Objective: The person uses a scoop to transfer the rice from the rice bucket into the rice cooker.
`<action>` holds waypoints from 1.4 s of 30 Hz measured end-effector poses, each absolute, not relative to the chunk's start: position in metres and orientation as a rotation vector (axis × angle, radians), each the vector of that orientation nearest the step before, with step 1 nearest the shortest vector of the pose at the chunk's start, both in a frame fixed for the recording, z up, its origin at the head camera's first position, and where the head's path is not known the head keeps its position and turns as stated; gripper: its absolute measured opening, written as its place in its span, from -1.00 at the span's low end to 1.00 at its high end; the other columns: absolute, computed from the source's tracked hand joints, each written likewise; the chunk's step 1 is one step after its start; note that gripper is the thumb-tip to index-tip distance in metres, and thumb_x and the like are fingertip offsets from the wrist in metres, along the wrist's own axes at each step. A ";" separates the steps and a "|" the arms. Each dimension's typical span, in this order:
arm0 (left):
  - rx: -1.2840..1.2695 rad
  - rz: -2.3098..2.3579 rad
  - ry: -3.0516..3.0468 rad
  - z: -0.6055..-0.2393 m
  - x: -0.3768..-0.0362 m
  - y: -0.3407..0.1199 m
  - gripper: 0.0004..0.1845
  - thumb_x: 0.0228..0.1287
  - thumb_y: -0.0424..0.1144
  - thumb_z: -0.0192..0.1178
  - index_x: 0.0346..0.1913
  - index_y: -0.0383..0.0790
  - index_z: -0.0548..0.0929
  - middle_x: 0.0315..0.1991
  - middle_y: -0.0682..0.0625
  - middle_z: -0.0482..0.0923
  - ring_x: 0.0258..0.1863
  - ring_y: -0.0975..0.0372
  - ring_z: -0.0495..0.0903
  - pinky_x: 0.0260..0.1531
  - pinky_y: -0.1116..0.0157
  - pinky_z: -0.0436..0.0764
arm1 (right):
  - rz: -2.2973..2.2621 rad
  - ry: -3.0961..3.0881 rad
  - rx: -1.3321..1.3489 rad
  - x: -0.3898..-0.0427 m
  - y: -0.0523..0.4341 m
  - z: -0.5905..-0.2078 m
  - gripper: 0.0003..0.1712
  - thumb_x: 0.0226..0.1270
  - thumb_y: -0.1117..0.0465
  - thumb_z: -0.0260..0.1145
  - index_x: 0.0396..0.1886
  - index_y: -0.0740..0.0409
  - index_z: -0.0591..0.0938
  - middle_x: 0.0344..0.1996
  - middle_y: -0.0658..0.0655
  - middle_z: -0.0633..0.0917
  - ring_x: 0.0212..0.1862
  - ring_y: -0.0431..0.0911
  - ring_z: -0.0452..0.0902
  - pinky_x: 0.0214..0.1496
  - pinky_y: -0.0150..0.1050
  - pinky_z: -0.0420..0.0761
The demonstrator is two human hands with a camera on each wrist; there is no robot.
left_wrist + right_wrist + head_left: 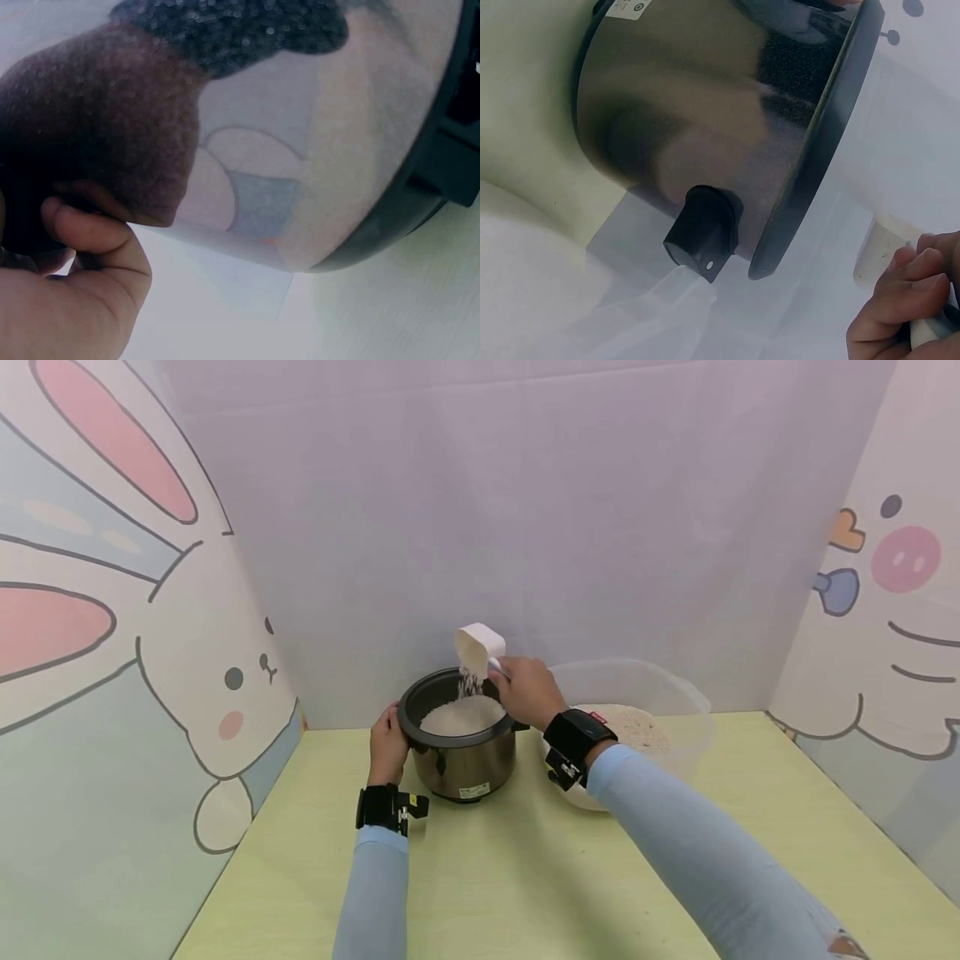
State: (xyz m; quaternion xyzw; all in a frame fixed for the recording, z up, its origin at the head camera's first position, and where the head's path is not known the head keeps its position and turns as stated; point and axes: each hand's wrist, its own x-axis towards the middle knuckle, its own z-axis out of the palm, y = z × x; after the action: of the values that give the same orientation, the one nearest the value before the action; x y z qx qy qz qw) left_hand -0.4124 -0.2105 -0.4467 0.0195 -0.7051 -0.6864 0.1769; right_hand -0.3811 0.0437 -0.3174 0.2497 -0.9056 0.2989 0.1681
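Note:
A dark, glossy rice cooker [461, 770], its lid off, stands upright with a heap of white rice [461, 718] inside. My left hand [387, 747] grips it at the left side; the left wrist view has the curled fingers [94, 229] on its dark side handle. In my right hand [528, 693] is the handle of a white measuring scoop [491, 645], tipped above the pot's right rear rim. Grains fall from the scoop into the pot. The right wrist view catches the curled right fingers [911, 292] and only part of the scoop.
Right of the cooker sits a translucent tub [693, 702] with rice [637, 727] in it, partly behind my right wrist. The cooker's other side handle [705, 232] points toward that tub. A pale curtain [480, 510] rises behind the yellow-green table [465, 885], with cartoon-printed panels on both sides.

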 end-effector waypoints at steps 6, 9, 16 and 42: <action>0.060 -1.942 -1.994 -0.447 -0.413 -0.210 -0.53 0.72 -0.16 -0.21 0.43 -0.37 0.43 0.40 -0.27 0.41 0.34 -0.02 0.44 0.31 0.03 0.47 | 0.755 -2.560 0.722 -0.381 0.044 -0.319 -0.69 0.61 0.22 0.18 0.11 0.36 0.65 -0.23 0.30 0.76 -0.29 0.10 0.67 -0.17 -0.03 0.60; 0.058 -1.922 -2.005 -0.446 -0.412 -0.210 -0.53 0.72 -0.15 -0.21 0.42 -0.38 0.43 0.39 -0.27 0.42 0.35 -0.02 0.43 0.31 0.02 0.47 | 0.720 -2.553 0.724 -0.380 0.044 -0.320 -0.71 0.59 0.23 0.20 0.07 0.36 0.66 -0.26 0.30 0.76 -0.31 0.10 0.68 -0.20 -0.03 0.61; 0.061 -1.892 -2.025 -0.444 -0.410 -0.209 -0.54 0.72 -0.13 -0.20 0.38 -0.35 0.49 0.34 -0.26 0.48 0.30 -0.01 0.47 0.27 0.00 0.50 | 0.643 -2.518 0.760 -0.378 0.045 -0.322 -0.74 0.59 0.24 0.21 0.04 0.35 0.64 -0.28 0.29 0.76 -0.33 0.09 0.68 -0.28 -0.05 0.60; 0.060 -1.921 -2.020 -0.446 -0.413 -0.210 -0.51 0.72 -0.12 -0.22 0.44 -0.36 0.42 0.42 -0.27 0.40 0.40 -0.03 0.39 0.35 0.03 0.43 | 0.490 -2.572 0.911 -0.377 0.062 -0.344 -0.85 0.62 0.19 0.18 -0.10 0.19 0.58 -0.46 0.08 0.62 -0.43 -0.01 0.54 -0.37 -0.10 0.49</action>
State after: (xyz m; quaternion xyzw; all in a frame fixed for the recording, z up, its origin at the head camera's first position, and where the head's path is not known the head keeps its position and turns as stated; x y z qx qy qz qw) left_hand -0.4125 -0.2101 -0.4463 0.0211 -0.7131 -0.6783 0.1759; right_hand -0.3773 0.0617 -0.3443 0.3229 -0.9120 0.1738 0.1838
